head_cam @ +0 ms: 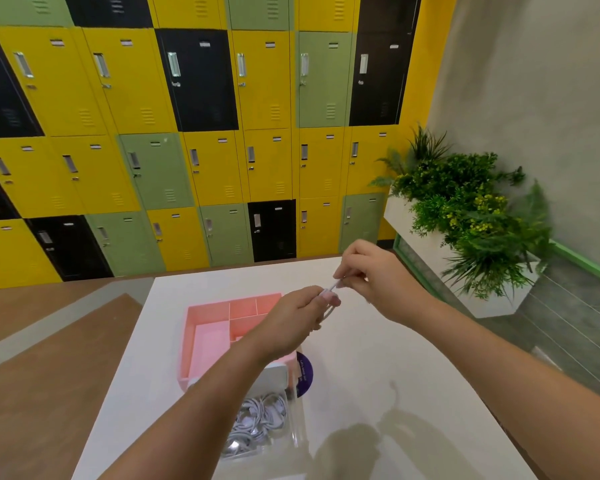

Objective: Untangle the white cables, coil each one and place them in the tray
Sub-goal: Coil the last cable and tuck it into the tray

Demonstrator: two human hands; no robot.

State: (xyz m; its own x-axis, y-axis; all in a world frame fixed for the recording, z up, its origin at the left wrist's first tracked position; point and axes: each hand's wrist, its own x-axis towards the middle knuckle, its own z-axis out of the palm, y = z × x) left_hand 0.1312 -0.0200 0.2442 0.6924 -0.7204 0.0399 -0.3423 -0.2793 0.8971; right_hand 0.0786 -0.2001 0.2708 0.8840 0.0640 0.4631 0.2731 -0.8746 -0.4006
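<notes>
One thin white cable (332,288) is up in the air above the white tabletop (378,393), just past the right edge of the pink plastic divided tray (201,341). The left hand (291,317) has its fingers curled round it, a loop hanging below. The right hand (371,275) pinches the cable's end between thumb and fingertips. Nearer the camera, a tangle of white cables (257,420) sits in a clear plastic box (300,427). Yellow, green and black metal lockers (264,98) fill the background.
</notes>
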